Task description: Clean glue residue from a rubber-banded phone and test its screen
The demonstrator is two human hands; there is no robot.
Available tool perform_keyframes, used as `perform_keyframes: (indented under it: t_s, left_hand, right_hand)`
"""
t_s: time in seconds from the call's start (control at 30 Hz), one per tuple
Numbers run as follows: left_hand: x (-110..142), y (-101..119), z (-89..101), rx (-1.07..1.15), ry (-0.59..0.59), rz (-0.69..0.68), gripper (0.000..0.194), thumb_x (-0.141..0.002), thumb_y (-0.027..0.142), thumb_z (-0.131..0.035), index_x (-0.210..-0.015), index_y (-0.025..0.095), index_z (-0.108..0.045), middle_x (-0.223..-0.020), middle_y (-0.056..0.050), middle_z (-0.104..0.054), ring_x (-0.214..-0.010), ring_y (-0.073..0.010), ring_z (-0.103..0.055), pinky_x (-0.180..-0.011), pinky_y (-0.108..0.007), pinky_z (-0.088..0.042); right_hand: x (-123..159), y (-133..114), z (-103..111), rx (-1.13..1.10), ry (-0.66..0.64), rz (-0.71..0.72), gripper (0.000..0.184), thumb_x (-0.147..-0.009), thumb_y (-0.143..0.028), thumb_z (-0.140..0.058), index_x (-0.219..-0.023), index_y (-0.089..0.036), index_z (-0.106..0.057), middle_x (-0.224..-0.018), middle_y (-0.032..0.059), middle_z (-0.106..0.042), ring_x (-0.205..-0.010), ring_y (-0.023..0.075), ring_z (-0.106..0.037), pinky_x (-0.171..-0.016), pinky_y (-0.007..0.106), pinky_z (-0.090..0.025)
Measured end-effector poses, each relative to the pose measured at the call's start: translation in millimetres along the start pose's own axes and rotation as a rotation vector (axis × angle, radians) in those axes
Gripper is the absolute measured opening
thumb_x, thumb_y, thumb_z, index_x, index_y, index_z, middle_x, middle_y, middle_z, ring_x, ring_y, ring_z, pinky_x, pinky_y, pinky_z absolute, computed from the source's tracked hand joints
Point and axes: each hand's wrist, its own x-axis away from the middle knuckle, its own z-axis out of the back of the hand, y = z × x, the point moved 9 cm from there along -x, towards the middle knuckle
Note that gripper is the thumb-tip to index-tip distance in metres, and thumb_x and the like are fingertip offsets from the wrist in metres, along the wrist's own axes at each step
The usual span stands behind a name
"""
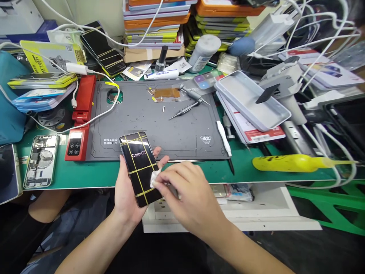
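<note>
A black smartphone [134,163] lies tilted in my left hand [125,194], its screen facing up and showing "ColorOS". Yellow strips cross the screen in a grid. The thumb of that hand is along the phone's left edge, and fingertips show past its right edge. My right hand [188,186] pinches a small white wad, like tissue or cotton [154,177], against the right side of the screen. Beyond the phone is a dark grey work mat [137,118], with two precision screwdrivers [186,109] on it.
A red device with buttons [75,146] edges the mat on the left, beside an opened phone [40,161]. A yellow squeeze bottle [285,163] is at right. Stacked boxes [156,21] and white cables crowd the back. Below the bench, a white drawer [296,220] stands open.
</note>
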Motion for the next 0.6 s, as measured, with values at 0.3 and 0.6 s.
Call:
perform_keyframes:
  t_s: [0.3, 0.6]
  left_hand:
    - [-0.2, 1.5, 2.7, -0.02, 0.012, 0.002, 0.081, -0.097, 0.076, -0.035, -0.144, 0.016, -0.063, -0.135, -0.013, -0.072, -0.131, -0.0238, -0.066, -0.108, -0.031, -0.058]
    - [3.0, 13.4, -3.6, 0.0, -0.061, -0.122, 0.065, -0.101, 0.07, -0.031, -0.133, 0.029, -0.071, -0.155, 0.0, -0.061, -0.13, -0.0252, -0.068, -0.097, -0.037, -0.067]
  right_hand:
    - [-4.5, -8.2, -8.6, -0.088, 0.018, 0.002, 0.009, -0.102, -0.016, -0.066, -0.094, -0.02, -0.063, -0.095, 0.0, -0.067, -0.092, 0.0187, -0.054, -0.084, 0.037, -0.036]
    - [29.5, -6.7, 3.3, -0.056, 0.011, -0.046, 0.014, -0.101, -0.008, -0.063, -0.097, -0.021, -0.058, -0.093, 0.0008, -0.063, -0.089, 0.0172, -0.051, -0.08, 0.033, -0.042]
